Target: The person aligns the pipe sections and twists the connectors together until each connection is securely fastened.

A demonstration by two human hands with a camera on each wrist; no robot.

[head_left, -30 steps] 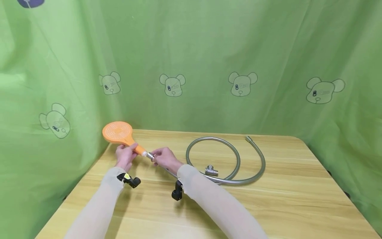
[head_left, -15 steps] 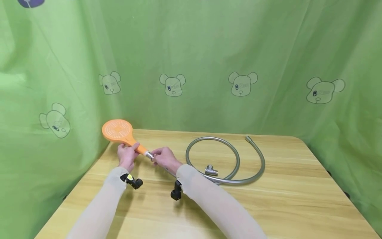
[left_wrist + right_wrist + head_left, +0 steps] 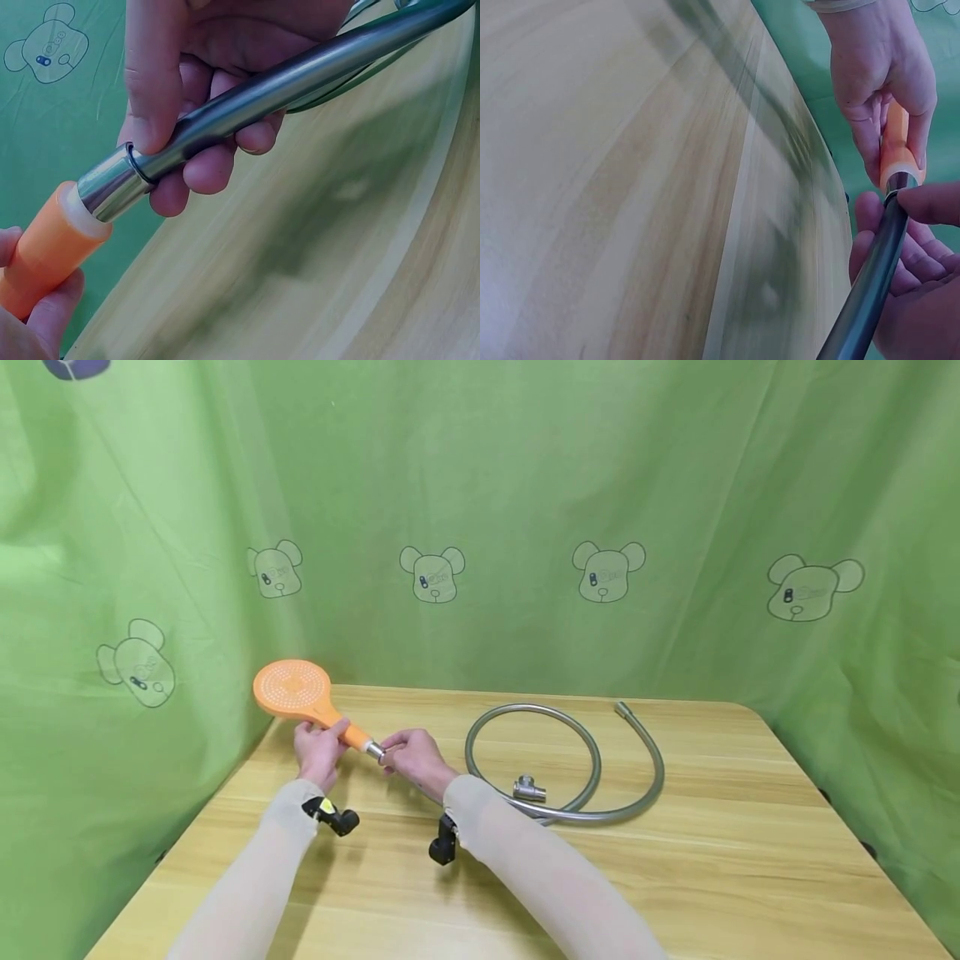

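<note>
My left hand (image 3: 318,752) grips the handle of an orange shower head (image 3: 292,687), its round spray face turned upward above the table's far left corner. My right hand (image 3: 417,758) pinches the end of a grey metal shower hose (image 3: 285,82) by its connector. In the left wrist view that silver connector (image 3: 116,184) sits against the white collar of the handle (image 3: 49,247), in line with it; how far it is on is hidden. The right wrist view shows the thumb on top of the hose (image 3: 877,270), with fingers beneath.
The rest of the hose (image 3: 600,760) loops over the right half of the wooden table (image 3: 712,860), its free end (image 3: 622,708) toward the back. Inside the loop lies a small metal tee valve (image 3: 528,788). Green curtains (image 3: 510,635) stand behind and at both sides.
The shower head has tilted up slightly, and the white gap between handle and connector has narrowed. My left hand has shifted a little toward the right; the right hand stays nearly in place.
</note>
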